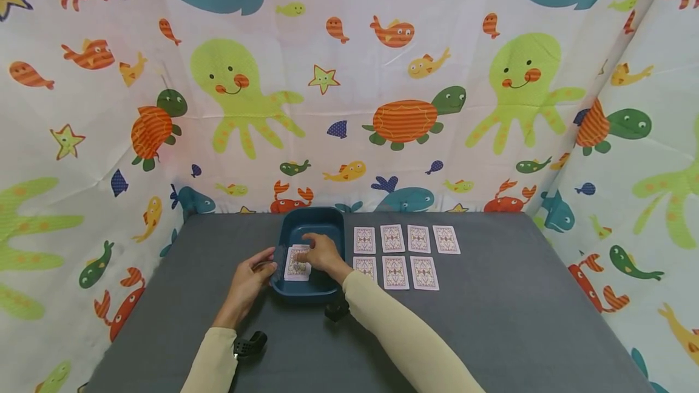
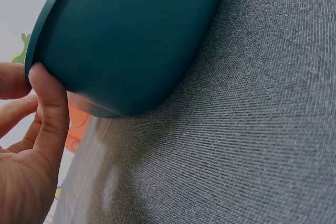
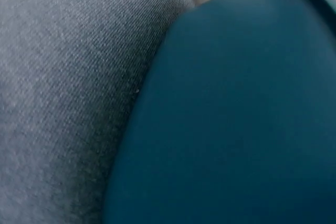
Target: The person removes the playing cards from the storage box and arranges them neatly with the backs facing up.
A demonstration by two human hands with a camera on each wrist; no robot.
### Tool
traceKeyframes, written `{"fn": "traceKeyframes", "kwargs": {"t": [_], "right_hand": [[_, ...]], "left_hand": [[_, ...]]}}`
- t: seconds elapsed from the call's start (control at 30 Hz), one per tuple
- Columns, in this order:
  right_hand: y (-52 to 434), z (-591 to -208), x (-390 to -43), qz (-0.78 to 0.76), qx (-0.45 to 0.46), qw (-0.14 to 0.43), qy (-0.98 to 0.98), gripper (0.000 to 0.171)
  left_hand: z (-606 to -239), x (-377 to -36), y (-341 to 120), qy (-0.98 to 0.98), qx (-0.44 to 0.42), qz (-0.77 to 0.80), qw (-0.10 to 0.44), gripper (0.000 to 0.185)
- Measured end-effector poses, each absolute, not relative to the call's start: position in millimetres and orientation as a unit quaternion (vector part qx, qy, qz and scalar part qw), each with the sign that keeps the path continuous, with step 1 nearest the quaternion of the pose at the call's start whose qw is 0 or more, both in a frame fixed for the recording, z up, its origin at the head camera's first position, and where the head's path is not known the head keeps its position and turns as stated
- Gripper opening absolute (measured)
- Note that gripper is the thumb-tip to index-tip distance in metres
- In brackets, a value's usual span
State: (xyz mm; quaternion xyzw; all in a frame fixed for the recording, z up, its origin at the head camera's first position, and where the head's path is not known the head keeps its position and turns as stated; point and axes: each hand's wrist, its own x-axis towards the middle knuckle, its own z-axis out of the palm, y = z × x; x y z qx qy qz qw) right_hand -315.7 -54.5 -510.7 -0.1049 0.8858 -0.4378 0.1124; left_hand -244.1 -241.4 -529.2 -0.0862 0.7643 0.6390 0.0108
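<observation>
A dark teal rectangular tray [image 1: 314, 293] stands on the grey table, with a stack of patterned-back cards [image 1: 297, 268] in its left part. My left hand [image 1: 248, 284] grips the tray's left rim. In the left wrist view, the thumb [image 2: 51, 108] presses the outer wall and the fingers go over the rim. My right hand [image 1: 324, 255] reaches in from the right above the stack, index finger and thumb spread apart, one fingertip over the top card. The tray's wall [image 3: 226, 114] hides most of that hand in the right wrist view.
Right of the tray, several face-down cards [image 1: 395, 272] lie apart in two rows, the lower one partly behind my right forearm. A cloth printed with sea animals [image 1: 404, 120] hangs behind the table [image 1: 508, 308]. Black wrist cameras [image 1: 250, 344] sit below both wrists.
</observation>
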Motion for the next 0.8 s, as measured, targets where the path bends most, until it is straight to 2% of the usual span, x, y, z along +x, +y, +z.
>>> {"fn": "traceKeyframes", "kwargs": {"t": [0.8], "right_hand": [[-54.7,-516.3,-316.7,-0.392,-0.087,0.120,0.908,0.059]], "left_hand": [[-532.2,-244.4,-241.5,0.767,-0.091,0.635,0.011,0.045]]}}
